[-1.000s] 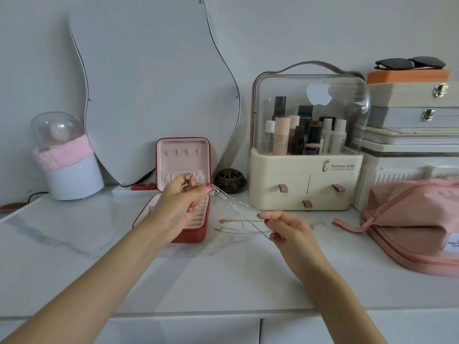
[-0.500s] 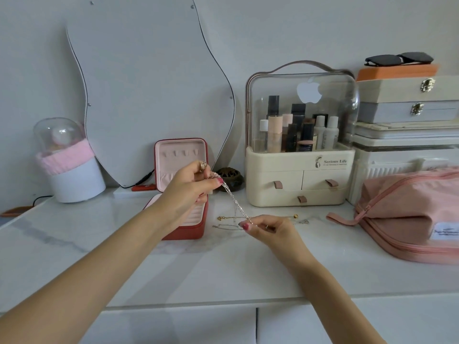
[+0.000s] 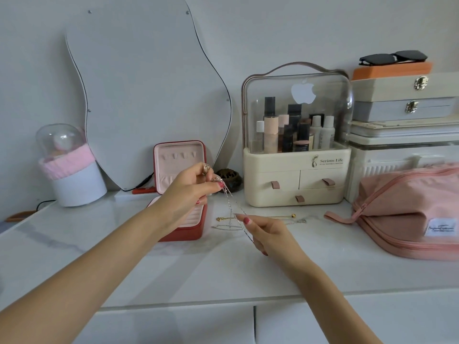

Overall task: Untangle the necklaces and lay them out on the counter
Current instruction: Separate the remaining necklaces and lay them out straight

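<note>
A thin silver necklace hangs taut between my two hands above the white marble counter. My left hand pinches its upper end in front of the open red jewellery box. Lower down and to the right, my right hand pinches the chain between thumb and forefinger. A gold necklace and another silver chain lie stretched out on the counter behind my right hand, partly hidden by it.
A cream cosmetics organiser stands behind the chains. A pink zip bag lies at the right, with stacked boxes and sunglasses behind it. A wavy mirror, a small dark bowl and a domed white container are at the back left.
My left hand has stayed beside the jewellery box holding the chain's upper end. My right hand keeps its pinch on the chain lower down, just above the necklaces lying on the counter.
</note>
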